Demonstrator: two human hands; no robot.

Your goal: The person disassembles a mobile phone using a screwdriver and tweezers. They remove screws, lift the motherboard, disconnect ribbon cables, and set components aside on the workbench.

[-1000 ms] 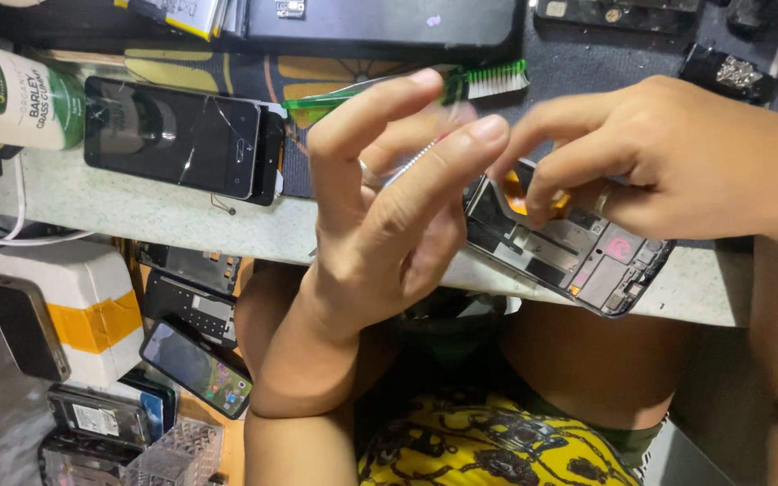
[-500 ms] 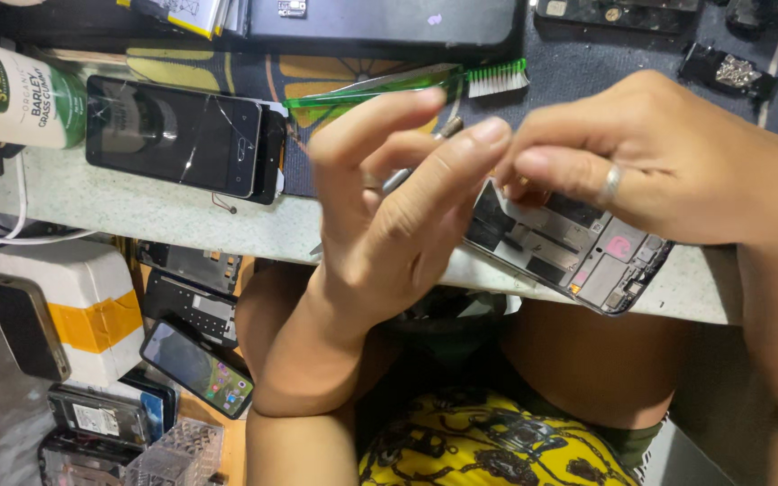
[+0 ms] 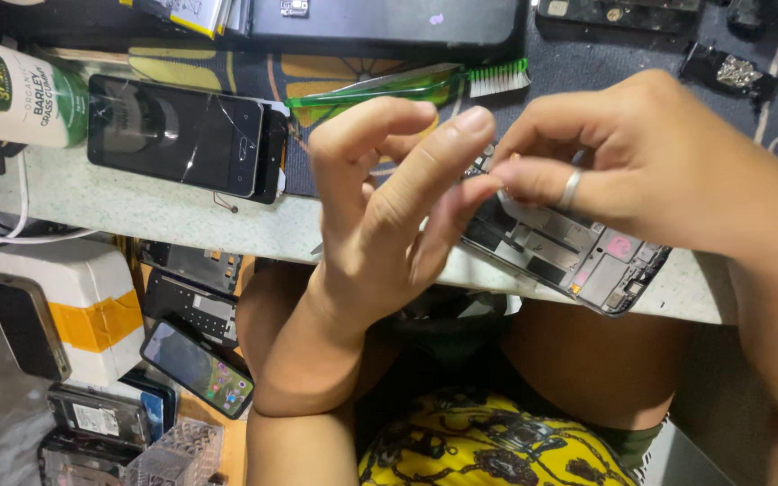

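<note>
Our hands meet over an opened phone

Our left hand [image 3: 389,216] spreads its fingers; our right hand [image 3: 641,162], at three o'clock, pinches fingertips above the opened phone [image 3: 569,256] on the surface [image 3: 137,211].

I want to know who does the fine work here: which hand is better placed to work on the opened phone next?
Probably the right hand: its fingertips already pinch down at the opened phone on the table edge. The left hand is raised beside it, fingers spread, only its thumb near the phone.

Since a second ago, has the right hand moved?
Yes. The right hand shifted left toward the green toothbrush, now covering more of the opened phone.
</note>
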